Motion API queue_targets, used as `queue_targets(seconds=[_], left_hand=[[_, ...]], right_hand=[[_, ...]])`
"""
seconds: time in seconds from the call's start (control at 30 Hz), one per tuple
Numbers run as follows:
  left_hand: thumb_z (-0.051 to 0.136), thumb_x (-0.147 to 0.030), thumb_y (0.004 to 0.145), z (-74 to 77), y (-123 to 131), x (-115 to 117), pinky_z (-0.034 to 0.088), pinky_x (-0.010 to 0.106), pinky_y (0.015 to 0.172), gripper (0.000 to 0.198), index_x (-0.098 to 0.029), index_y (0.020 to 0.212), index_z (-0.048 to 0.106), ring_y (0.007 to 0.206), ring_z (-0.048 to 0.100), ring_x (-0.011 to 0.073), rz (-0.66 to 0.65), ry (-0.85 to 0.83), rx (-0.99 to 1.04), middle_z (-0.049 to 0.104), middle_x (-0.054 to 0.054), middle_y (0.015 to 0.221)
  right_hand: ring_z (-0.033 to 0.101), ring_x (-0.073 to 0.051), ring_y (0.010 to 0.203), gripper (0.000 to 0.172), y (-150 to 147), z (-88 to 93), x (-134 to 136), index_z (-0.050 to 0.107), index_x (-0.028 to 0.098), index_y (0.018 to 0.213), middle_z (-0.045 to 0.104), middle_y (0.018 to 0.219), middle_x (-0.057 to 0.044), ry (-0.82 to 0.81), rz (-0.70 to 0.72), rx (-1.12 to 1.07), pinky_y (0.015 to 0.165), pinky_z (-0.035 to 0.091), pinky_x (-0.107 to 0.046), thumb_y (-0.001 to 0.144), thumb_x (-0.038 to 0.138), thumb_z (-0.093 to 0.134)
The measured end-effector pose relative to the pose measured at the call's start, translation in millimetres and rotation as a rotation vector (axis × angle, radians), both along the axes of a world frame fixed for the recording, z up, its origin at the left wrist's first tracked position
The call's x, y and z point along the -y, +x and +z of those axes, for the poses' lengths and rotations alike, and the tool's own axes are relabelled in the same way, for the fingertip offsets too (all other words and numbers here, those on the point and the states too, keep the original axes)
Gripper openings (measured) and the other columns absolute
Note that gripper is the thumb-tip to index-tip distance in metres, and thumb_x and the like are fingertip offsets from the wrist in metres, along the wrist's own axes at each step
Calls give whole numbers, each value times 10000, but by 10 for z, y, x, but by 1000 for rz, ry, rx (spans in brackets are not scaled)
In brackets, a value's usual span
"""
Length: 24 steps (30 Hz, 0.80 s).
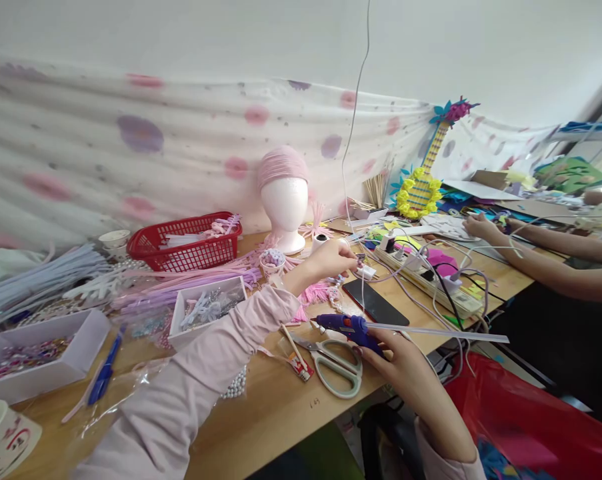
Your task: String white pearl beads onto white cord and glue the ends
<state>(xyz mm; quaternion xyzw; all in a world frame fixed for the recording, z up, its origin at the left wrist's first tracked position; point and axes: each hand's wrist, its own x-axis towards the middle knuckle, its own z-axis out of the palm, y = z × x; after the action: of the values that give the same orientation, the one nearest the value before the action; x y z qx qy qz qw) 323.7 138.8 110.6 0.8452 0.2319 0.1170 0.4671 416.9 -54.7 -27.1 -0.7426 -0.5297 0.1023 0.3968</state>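
My left hand (331, 259) reaches forward over the wooden table (281, 407), fingers pinched on a thin white cable near a white plug (367, 271). My right hand (398, 363) grips a blue glue gun (348, 327) with a long clear glue stick (441, 331) jutting out its back to the right. The gun's nozzle points left. Pale green scissors (338, 367) lie on the table just left of my right hand. A black phone (375, 303) lies flat beyond the gun.
A white power strip (433, 280) with plugs and tangled cables runs to the right. A foam head (285, 203) with a pink band, a red basket (188, 243) and white boxes (208, 307) of beads stand behind. Another person's arms (531, 250) work at the right.
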Motion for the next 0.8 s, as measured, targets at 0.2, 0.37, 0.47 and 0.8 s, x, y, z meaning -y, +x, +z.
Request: queue_targets(seconds=[0.2,0.37,0.47,0.8], left_hand=[[648,-349,956,-303,-149,-95,590,435,843,336,-162,1235,629,1016,674,238,-56,75,-228,658,98,1233],[657,-350,947,-545,-291,-193,585,448,862,368,-170,1266,621,1060,662,259,-92,135,-339,637,103,1289],[655,-356,949,-626,-344,-192,583,455,870,372,-168,1267,620,1068,660,268,-79,186,-362,636,99,1287],[605,-234,825,130,-1387,-128,503,327,803,176,-187,850,773,899,698,233,117,424,-175,778,53,931]], right_hand=[[714,-341,963,310,4,-35,38,759,227,1083,778,1081,-124,45,-28,7,857,561,-483,825,363,655],[712,-333,998,311,-35,-12,1,756,230,1115,777,1111,-114,54,20,-11,880,564,-479,843,353,671],[717,-315,988,301,-59,-11,-29,753,230,1111,779,1102,-109,55,36,-27,855,586,-447,848,346,667],[726,-323,961,410,-35,79,169,730,225,1121,767,1117,-130,36,-84,24,806,595,-443,794,467,681]])
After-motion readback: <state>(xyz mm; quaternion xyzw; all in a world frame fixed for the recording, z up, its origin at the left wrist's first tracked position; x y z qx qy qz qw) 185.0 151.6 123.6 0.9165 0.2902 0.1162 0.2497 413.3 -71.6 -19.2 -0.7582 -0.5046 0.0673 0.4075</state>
